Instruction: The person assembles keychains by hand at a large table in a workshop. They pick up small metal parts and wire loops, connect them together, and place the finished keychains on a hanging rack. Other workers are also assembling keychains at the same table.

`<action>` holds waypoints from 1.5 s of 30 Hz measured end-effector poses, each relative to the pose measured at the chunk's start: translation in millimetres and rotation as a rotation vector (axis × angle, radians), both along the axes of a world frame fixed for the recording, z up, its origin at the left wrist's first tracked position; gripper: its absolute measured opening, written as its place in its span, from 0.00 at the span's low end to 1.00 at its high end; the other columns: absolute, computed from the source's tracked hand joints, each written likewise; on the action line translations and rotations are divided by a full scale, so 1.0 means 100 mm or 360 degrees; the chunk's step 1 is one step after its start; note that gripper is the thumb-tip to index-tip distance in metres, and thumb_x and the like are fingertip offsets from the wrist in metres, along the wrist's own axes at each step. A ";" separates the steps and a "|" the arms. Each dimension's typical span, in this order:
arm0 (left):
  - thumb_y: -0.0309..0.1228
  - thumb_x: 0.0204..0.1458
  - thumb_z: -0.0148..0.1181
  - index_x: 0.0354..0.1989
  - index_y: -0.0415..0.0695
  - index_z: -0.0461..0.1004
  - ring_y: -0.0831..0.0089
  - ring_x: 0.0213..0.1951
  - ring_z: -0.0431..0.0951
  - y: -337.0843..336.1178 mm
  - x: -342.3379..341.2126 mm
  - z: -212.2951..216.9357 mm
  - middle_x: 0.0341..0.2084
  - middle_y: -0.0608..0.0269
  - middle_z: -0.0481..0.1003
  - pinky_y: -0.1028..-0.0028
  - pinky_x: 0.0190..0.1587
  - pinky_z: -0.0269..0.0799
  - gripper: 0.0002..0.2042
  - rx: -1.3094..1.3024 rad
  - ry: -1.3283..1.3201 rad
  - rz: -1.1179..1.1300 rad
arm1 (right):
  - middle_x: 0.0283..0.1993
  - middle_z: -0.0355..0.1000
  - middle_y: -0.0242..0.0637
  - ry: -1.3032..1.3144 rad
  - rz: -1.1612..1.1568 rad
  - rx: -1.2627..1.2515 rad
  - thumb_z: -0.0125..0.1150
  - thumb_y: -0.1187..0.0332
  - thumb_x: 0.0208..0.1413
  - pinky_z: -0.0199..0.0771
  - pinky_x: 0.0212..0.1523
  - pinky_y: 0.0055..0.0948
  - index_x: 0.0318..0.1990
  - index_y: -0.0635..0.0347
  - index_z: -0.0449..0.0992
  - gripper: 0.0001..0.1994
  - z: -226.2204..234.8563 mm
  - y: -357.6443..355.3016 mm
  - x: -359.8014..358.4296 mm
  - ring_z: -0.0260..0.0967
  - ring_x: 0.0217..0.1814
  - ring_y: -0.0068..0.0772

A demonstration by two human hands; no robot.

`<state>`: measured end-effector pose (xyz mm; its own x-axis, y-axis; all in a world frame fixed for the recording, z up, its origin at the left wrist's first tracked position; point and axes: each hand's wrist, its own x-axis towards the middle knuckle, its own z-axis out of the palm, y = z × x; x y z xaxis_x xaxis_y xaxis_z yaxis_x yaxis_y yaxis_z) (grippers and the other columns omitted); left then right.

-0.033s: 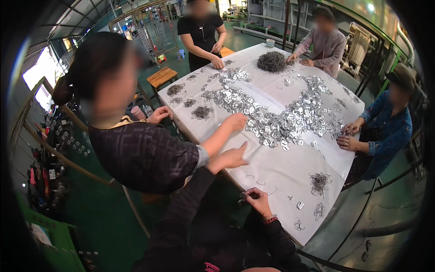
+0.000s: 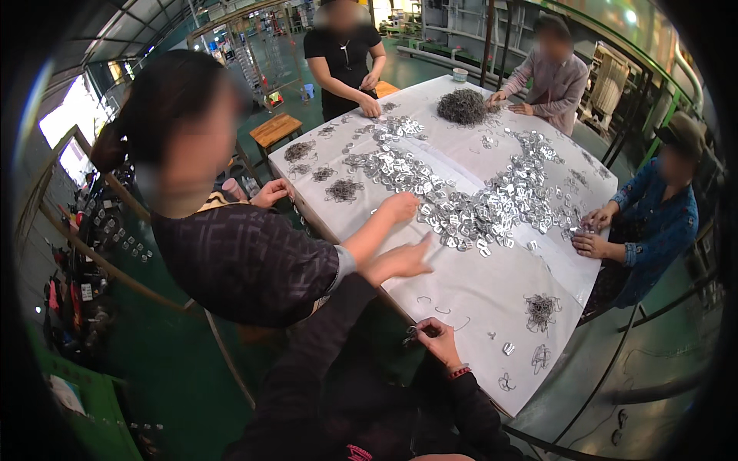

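Along the near edge of the counter (image 2: 492, 286), the right hand (image 2: 436, 343) pinches small metal pieces (image 2: 410, 336) between thumb and fingertips, holding them just past the rim; how many are in that grip is too small to tell. Farther left on the same edge, the left hand (image 2: 403, 260) is blurred, its fingers extended and spread, with nothing visible in it. It points toward the pile of metal buckles (image 2: 488, 206), which spreads across the middle of the counter, well apart from the right hand. A co-worker's hand (image 2: 400, 207) is near the left hand, at the pile's near side, so the two could knock together and scatter buckles if both moved at once. Because the right hand's pieces hang beyond the edge, a loosened pinch could drop them to the floor (image 2: 177, 369). Curved wires (image 2: 441, 310) lie between that hand and the pile; a low sleeve could sweep them off. Toward the near right corner, a tangled wire clump (image 2: 541, 309) could snag if pulled carelessly.
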<state>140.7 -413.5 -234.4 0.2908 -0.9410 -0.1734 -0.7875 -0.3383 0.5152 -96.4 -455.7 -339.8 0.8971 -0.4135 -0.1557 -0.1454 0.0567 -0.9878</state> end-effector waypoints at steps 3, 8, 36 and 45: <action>0.43 0.50 0.62 0.70 0.37 0.37 0.36 0.44 0.74 -0.83 0.05 0.35 0.41 0.31 0.74 0.52 0.51 0.69 0.47 -0.0084 -0.0162 -0.0027 | 0.29 0.76 0.29 -0.0161 0.0013 0.0089 0.62 0.76 0.50 0.72 0.36 0.18 0.34 0.66 0.77 0.04 -0.01 0.01 -0.01 0.72 0.32 0.16; 0.32 0.46 0.61 0.51 0.37 0.69 0.46 0.65 0.52 -1.69 0.31 0.98 0.62 0.46 0.57 0.45 0.57 0.61 0.23 -0.0386 -0.0975 0.0193 | 0.29 0.76 0.31 -0.0091 -0.0021 -0.0079 0.63 0.76 0.50 0.73 0.36 0.20 0.33 0.66 0.77 0.04 -0.01 0.02 0.02 0.73 0.31 0.19; 0.46 0.39 0.76 0.21 0.40 0.78 0.75 0.18 0.75 -0.96 0.76 -0.48 0.19 0.63 0.78 0.75 0.22 0.73 0.19 0.1448 0.0292 0.0154 | 0.28 0.76 0.29 -0.0155 0.0021 0.0005 0.64 0.70 0.51 0.72 0.34 0.18 0.37 0.64 0.79 0.08 0.01 -0.03 0.03 0.71 0.29 0.15; 0.42 0.39 0.76 0.20 0.39 0.77 0.73 0.18 0.76 -0.89 0.70 -0.48 0.19 0.62 0.78 0.73 0.23 0.73 0.18 0.1273 0.0200 0.0168 | 0.28 0.76 0.30 -0.0185 -0.0039 0.0060 0.63 0.72 0.51 0.72 0.35 0.18 0.38 0.64 0.79 0.08 -0.09 0.00 0.02 0.71 0.30 0.16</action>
